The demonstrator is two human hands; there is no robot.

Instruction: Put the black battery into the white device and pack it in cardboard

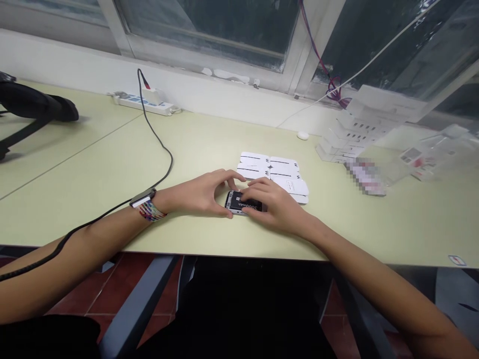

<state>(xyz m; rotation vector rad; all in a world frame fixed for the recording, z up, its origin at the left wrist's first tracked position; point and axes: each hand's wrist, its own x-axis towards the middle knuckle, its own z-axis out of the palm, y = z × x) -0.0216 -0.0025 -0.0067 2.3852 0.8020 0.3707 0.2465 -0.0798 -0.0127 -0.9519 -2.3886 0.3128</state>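
Observation:
A phone with its back off (234,211) lies on the table near the front edge. In it shows a black battery (249,202) printed "3000mAh". My left hand (198,194) grips the phone's left end, thumb at the near corner and fingers curved around the far side. Over the right part of the phone lies my right hand (279,207), its thumb at the near edge and its bent fingers on the battery. The right hand hides the phone's right end. Just beyond the hands are several flat white boxes (285,167) with black lines and letters.
A dark cable (164,149) runs from a power strip (144,103) across the table and over my left forearm. Stacked white boxes (348,132), a blurred packet (364,175) and clear plastic packaging (437,152) stand at the right. A black object (37,102) is at far left.

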